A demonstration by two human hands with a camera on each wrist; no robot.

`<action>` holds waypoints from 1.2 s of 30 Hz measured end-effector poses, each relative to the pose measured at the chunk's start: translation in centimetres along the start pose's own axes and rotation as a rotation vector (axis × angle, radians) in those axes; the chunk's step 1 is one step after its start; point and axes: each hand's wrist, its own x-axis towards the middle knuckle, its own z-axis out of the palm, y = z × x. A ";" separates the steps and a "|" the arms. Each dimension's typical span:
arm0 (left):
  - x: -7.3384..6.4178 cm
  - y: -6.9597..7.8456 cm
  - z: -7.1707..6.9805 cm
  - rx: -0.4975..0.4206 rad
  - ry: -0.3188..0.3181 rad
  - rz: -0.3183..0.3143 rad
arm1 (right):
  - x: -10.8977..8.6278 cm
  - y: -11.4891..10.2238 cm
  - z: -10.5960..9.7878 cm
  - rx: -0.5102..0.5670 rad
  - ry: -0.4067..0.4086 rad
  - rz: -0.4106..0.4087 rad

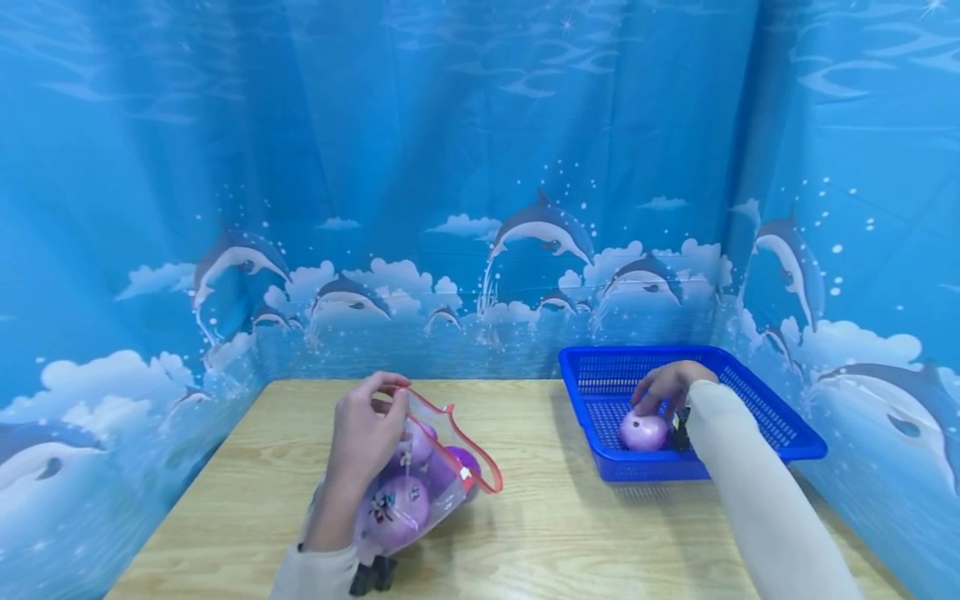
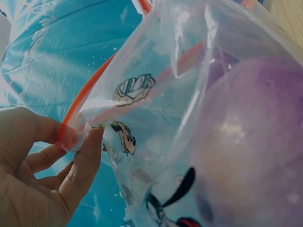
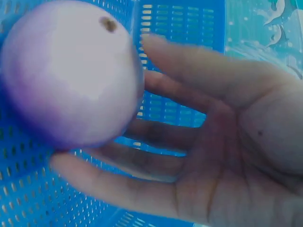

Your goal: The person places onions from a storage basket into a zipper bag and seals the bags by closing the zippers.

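Note:
My left hand (image 1: pixel 363 433) pinches the rim of a clear plastic bag (image 2: pixel 156 109) with red edging and printed cartoon figures. Its mouth gapes toward the right, and several purple balls (image 1: pixel 401 504) show through the film. In the right wrist view, a shiny light-purple ball (image 3: pixel 71 75) with a small brown spot sits inside the blue basket (image 1: pixel 592 467). My right hand (image 1: pixel 671 387) reaches down into that basket over the ball. Its fingers (image 3: pixel 118 187) are long and spread, their tips right at the ball's side, with the thumb a little off its edge.
The wooden table (image 1: pixel 540 533) runs beneath everything, with the basket at its right side. A blue curtain (image 1: pixel 450 167) printed with dolphins surrounds the table at the back and both sides. Black wrist devices (image 1: pixel 372 575) show by both sleeves.

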 end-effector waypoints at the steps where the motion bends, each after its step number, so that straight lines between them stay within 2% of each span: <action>1: 0.0 0.0 0.0 0.000 0.000 -0.001 | 0.2 -0.1 0.1 -0.024 -0.020 -0.011; 4: 0.0 0.0 0.1 0.000 -0.001 -0.004 | 0.4 -0.4 0.4 -0.053 -0.042 -0.001; 9: -0.1 -0.1 0.2 0.005 -0.002 -0.007 | 0.5 -0.8 1.1 0.012 0.036 0.110; 15: -0.1 -0.1 0.2 0.008 -0.003 -0.001 | 0.9 -1.3 1.2 -0.015 0.055 0.116; 19: 0.1 -0.1 0.2 0.018 0.005 0.004 | 0.9 -1.7 1.1 0.005 0.045 0.063; 25: 0.1 0.0 0.3 0.019 -0.002 0.003 | 1.0 -2.5 0.5 -0.010 -0.032 -0.096; 27: 0.1 0.0 0.3 0.016 -0.003 0.002 | 0.9 -2.8 0.4 0.018 -0.040 -0.139; 36: 0.0 0.1 0.2 0.027 0.013 0.015 | -1.2 -4.9 0.1 0.033 0.012 -0.324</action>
